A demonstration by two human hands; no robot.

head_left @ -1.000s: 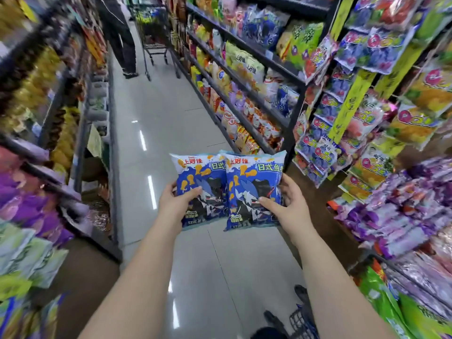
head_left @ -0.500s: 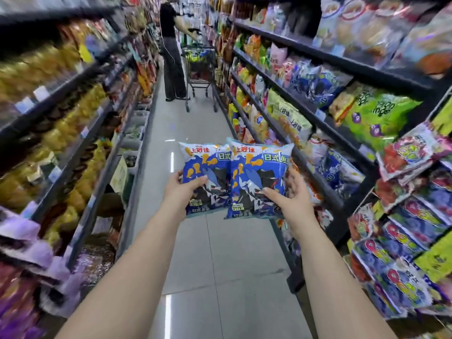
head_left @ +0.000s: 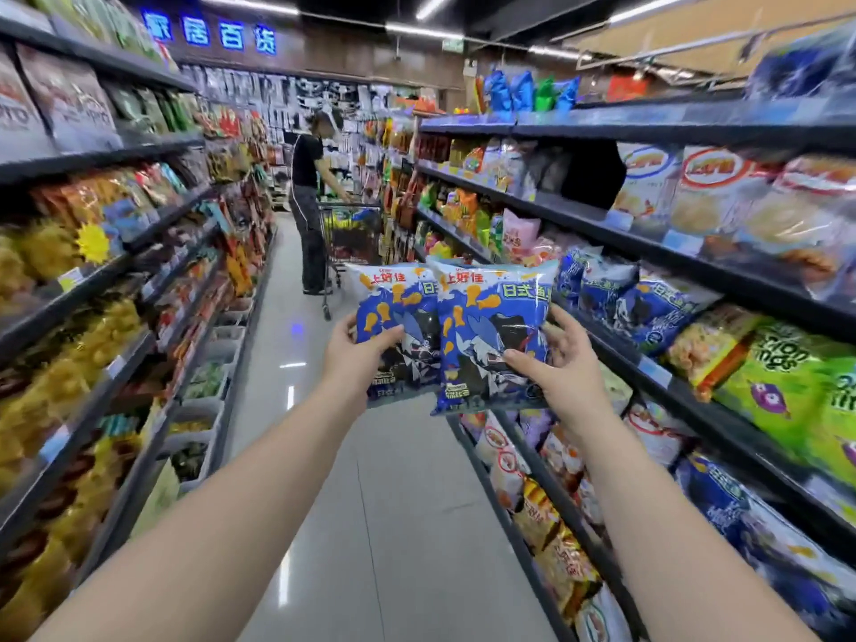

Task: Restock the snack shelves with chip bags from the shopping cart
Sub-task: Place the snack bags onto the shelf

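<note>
I hold two blue chip bags upright, side by side, in the middle of the aisle. My left hand (head_left: 354,356) grips the left blue bag (head_left: 393,317) by its lower left edge. The right blue bag (head_left: 491,326) overlaps the left one a little, and my right hand (head_left: 553,363) grips it at its lower right side. Just right of the bags, matching blue bags (head_left: 648,308) stand in a row on the right shelf (head_left: 657,368). The shopping cart I took them from is out of view.
Stocked snack shelves line both sides of the narrow tiled aisle (head_left: 393,502). Farther down, a person in black (head_left: 308,210) leans over another shopping cart (head_left: 349,234) by the right shelves. A dark gap (head_left: 593,176) shows on the upper right shelf.
My view has lifted from the floor toward the far end of the aisle. Both hands have carried the two bags up and a little right, closer to the right shelf.
</note>
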